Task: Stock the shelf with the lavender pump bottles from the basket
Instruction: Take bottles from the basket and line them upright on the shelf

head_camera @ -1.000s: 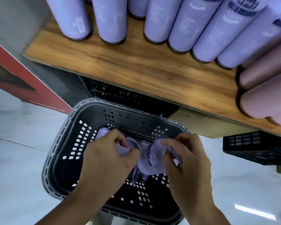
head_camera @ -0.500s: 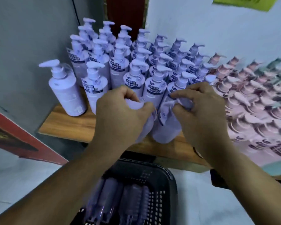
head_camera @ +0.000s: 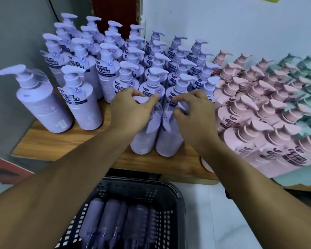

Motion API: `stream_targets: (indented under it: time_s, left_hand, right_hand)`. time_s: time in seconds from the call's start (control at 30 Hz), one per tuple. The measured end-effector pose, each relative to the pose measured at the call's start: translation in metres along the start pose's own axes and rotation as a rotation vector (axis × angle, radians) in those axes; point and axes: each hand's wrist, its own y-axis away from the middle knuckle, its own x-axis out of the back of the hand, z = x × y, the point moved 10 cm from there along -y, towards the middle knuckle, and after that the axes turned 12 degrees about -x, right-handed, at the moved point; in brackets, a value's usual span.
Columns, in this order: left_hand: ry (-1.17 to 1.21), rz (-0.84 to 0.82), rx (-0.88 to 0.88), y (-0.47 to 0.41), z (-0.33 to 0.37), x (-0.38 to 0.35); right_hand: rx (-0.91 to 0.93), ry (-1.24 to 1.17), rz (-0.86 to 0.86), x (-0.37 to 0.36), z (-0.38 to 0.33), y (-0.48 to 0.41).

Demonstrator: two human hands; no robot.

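Note:
Two lavender pump bottles stand upright side by side near the front of the wooden shelf (head_camera: 65, 141). My left hand (head_camera: 131, 112) is closed over the top of the left bottle (head_camera: 144, 137). My right hand (head_camera: 194, 114) grips the top of the right bottle (head_camera: 169, 141). Both pump heads are hidden under my fingers. Behind them stand several rows of lavender pump bottles (head_camera: 108, 69). Below the shelf the dark basket (head_camera: 174, 194) holds several more lavender bottles (head_camera: 111, 218) lying down.
Pink pump bottles (head_camera: 250, 108) fill the shelf just right of my right hand, with green ones (head_camera: 305, 78) further right. A grey wall (head_camera: 16, 33) borders the shelf on the left. Bare shelf wood shows at the front left.
Both hands lifted a bottle each out of the basket and brought them up to the shelf. The two bottles now stand on the shelf wood, slightly further forward than half a second ago.

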Motion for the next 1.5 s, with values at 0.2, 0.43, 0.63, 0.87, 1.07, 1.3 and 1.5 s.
stream_targets:
  time_s: [0.2, 0.43, 0.63, 0.87, 1.07, 1.3, 1.5]
  left_hand:
    - [0.227, -0.046, 0.109, 0.007, -0.016, -0.009]
    - [0.240, 0.204, -0.089, 0.057, -0.027, 0.026]
    - [0.043, 0.115, -0.009, 0.160, -0.130, 0.011]
    - [-0.275, -0.276, 0.379, 0.279, -0.343, -0.040]
    - [-0.371, -0.573, 0.549, 0.334, -0.450, -0.079]
    - [-0.378, -0.649, 0.660, 0.378, -0.515, -0.098]
    - [-0.371, -0.641, 0.700, 0.391, -0.565, -0.087]
  right_hand:
    - [-0.008, -0.018, 0.030, 0.001, 0.007, 0.012]
    - [0.285, -0.134, 0.359, 0.032, -0.012, 0.096]
    - [0.264, -0.157, -0.197, -0.105, 0.038, 0.183]
    - [-0.017, 0.148, -0.743, -0.289, 0.156, 0.259]
    - [-0.194, 0.284, -0.807, -0.398, 0.232, 0.297]
    - [-0.634, 0.323, -0.906, -0.465, 0.336, 0.363]
    - [-0.755, 0.316, -0.627, -0.463, 0.359, 0.365]
